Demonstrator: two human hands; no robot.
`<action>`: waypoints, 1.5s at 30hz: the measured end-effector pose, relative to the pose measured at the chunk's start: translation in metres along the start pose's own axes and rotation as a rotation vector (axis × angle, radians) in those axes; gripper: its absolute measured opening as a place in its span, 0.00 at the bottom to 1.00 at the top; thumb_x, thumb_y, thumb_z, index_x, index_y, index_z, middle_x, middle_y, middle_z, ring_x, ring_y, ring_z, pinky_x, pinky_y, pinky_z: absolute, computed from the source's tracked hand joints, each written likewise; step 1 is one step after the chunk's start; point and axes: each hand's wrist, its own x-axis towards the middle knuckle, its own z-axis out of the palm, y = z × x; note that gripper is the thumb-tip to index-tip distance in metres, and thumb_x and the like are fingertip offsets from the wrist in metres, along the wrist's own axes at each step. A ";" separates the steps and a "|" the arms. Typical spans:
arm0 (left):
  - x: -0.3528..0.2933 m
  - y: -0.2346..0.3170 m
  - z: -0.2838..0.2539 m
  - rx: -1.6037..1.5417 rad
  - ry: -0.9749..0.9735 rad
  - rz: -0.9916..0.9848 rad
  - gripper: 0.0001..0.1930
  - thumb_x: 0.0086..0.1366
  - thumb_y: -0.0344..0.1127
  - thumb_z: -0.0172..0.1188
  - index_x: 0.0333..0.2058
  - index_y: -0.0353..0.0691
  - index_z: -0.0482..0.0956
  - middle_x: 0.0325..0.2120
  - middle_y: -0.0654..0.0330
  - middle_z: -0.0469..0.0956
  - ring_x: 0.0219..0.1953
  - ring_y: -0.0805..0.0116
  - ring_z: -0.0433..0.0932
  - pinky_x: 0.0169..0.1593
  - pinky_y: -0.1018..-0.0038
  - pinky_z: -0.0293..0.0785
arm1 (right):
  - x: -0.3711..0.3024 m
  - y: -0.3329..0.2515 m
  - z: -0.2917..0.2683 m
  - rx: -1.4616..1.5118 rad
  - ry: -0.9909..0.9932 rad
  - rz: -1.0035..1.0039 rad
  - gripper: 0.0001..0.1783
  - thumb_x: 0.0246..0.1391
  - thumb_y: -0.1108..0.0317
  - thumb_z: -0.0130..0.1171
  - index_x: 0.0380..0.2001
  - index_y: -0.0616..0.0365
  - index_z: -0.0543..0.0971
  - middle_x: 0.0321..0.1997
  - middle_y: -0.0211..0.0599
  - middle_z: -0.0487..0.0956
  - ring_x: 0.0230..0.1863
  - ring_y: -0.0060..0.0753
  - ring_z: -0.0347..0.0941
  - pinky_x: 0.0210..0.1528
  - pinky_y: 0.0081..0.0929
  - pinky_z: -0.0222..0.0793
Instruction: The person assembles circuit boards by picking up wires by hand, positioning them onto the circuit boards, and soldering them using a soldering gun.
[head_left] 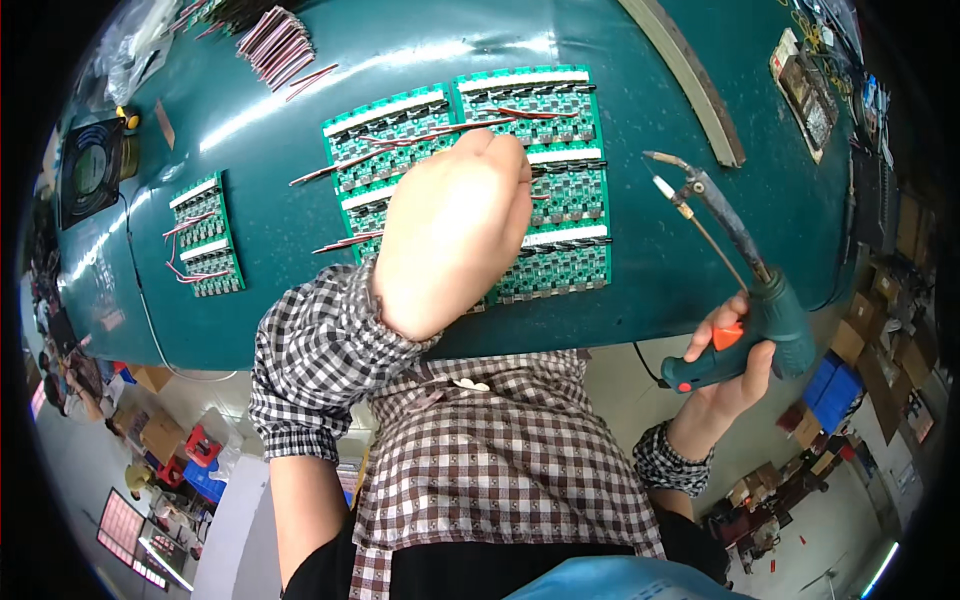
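1. The left hand (455,225) is over the middle of the green circuit boards (575,187), its back toward the camera and its fingers curled in; the fingertips are hidden, so I cannot tell whether it has hold of anything.
2. The right hand (742,388) is closed around the handle of a dark green soldering gun (785,325) with an orange trigger, by the front edge of the worktop (280,220).
3. The gun's tip points up and left, to the right of the boards and apart from them.
4. The boards lie side by side in a block on the worktop, with white strips across them. Thin red and black wires (335,170) lie across them, some sticking out past the left edge.
5. A smaller board (212,262), also with wires, lies well to the left.
6. Beyond it are a black fan (92,175) and, farther back, a wire bundle (275,48).
7. A long bar (690,85) lies at the back right.
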 end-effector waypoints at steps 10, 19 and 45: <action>-0.001 0.009 0.022 -0.067 0.018 -0.005 0.05 0.48 0.24 0.58 0.24 0.37 0.72 0.21 0.58 0.72 0.23 0.62 0.74 0.27 0.71 0.70 | -0.013 -0.002 0.005 -0.075 0.186 0.026 0.31 0.54 0.54 0.55 0.47 0.76 0.67 0.34 0.50 0.74 0.33 0.44 0.78 0.26 0.30 0.81; 0.001 0.006 0.029 -0.078 0.086 0.034 0.05 0.47 0.24 0.59 0.23 0.38 0.71 0.19 0.59 0.71 0.21 0.61 0.73 0.25 0.70 0.69 | -0.017 -0.007 0.021 -0.312 0.219 0.091 0.31 0.54 0.54 0.55 0.49 0.74 0.66 0.33 0.45 0.74 0.34 0.40 0.76 0.28 0.27 0.80; 0.003 0.004 0.028 -0.162 0.084 0.020 0.06 0.46 0.23 0.58 0.22 0.38 0.70 0.18 0.59 0.69 0.22 0.62 0.71 0.26 0.71 0.68 | -0.027 -0.005 0.040 -0.586 0.143 0.118 0.28 0.48 0.62 0.60 0.45 0.77 0.70 0.29 0.42 0.75 0.31 0.36 0.74 0.35 0.32 0.74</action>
